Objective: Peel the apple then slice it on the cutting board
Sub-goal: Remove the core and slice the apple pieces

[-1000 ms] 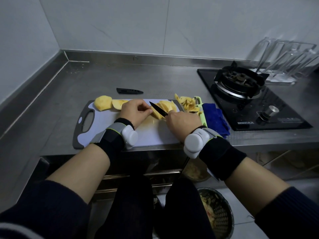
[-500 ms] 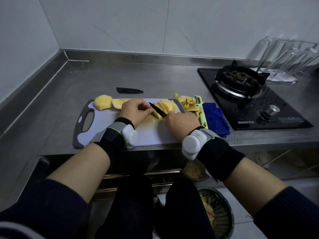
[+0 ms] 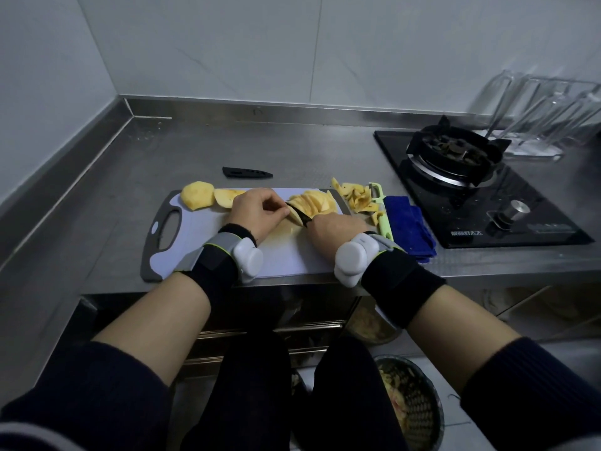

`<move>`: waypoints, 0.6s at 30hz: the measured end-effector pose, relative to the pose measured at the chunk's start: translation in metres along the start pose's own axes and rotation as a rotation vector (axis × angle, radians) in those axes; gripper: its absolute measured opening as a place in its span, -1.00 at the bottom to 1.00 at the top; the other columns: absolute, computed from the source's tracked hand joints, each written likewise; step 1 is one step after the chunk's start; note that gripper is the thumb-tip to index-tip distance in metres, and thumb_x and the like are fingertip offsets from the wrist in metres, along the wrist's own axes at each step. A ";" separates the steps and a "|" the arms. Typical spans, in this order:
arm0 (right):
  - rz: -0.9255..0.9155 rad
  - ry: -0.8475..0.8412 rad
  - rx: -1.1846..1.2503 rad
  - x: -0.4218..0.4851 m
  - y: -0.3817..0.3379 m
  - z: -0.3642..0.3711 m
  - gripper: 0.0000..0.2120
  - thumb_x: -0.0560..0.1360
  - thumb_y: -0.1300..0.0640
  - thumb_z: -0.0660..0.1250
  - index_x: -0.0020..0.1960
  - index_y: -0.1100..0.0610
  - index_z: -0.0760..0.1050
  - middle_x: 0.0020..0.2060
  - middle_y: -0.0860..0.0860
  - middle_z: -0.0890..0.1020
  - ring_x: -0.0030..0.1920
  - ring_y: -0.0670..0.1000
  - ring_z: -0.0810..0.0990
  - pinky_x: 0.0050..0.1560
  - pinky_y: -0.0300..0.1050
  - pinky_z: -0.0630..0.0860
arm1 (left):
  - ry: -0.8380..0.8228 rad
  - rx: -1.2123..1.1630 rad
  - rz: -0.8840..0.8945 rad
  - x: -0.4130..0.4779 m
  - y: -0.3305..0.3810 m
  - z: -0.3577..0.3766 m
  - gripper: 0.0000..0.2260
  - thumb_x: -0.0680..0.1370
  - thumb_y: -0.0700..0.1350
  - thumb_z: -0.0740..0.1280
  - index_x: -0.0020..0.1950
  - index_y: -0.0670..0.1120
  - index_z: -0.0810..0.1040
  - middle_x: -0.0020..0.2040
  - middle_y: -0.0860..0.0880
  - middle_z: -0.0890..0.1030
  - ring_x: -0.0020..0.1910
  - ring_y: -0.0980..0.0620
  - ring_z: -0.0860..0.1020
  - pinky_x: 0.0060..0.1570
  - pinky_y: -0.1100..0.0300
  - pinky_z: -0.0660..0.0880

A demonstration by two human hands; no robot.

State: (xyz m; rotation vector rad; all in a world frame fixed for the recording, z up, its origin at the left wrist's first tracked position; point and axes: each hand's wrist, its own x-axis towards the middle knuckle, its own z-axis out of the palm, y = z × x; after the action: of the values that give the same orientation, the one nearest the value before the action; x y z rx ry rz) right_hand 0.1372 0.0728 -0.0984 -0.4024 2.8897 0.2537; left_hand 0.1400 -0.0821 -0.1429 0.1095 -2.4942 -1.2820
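Gripping the black knife [image 3: 298, 213], the right hand [image 3: 335, 227] cuts an apple piece [image 3: 294, 216] — left hand [image 3: 257, 212] pinching it steady on the cutting board [image 3: 195, 242].

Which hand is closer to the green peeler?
Right. The right hand, gripping the knife, is just beside the green peeler; the left hand steadies the apple piece farther left.

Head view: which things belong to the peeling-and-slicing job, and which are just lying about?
Job: black-bladed knife, held by right hand; peeled yellow apple pieces, held by left hand; grey-rimmed white cutting board; green plastic peeler.
Lying about: black knife sheath; blue folded cloth; black glass gas hob; clear rack.
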 end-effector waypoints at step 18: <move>-0.038 0.118 0.271 -0.007 0.021 -0.009 -0.70 0.66 -0.03 -0.02 -0.05 0.12 0.36 -0.17 0.09 0.49 -0.11 0.14 0.51 -0.12 -0.04 0.37 | -0.033 0.303 0.069 0.026 0.002 -0.054 -0.83 0.49 -0.12 0.44 0.07 -0.10 0.63 0.01 -0.06 0.56 0.00 -0.05 0.56 0.11 0.11 0.48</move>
State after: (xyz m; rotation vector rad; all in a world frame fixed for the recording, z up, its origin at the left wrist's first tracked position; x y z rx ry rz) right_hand 0.1358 0.0931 -0.0851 -0.4346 2.9695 -0.1718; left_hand 0.1337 -0.1284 -0.1050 0.0734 -2.6791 -0.8785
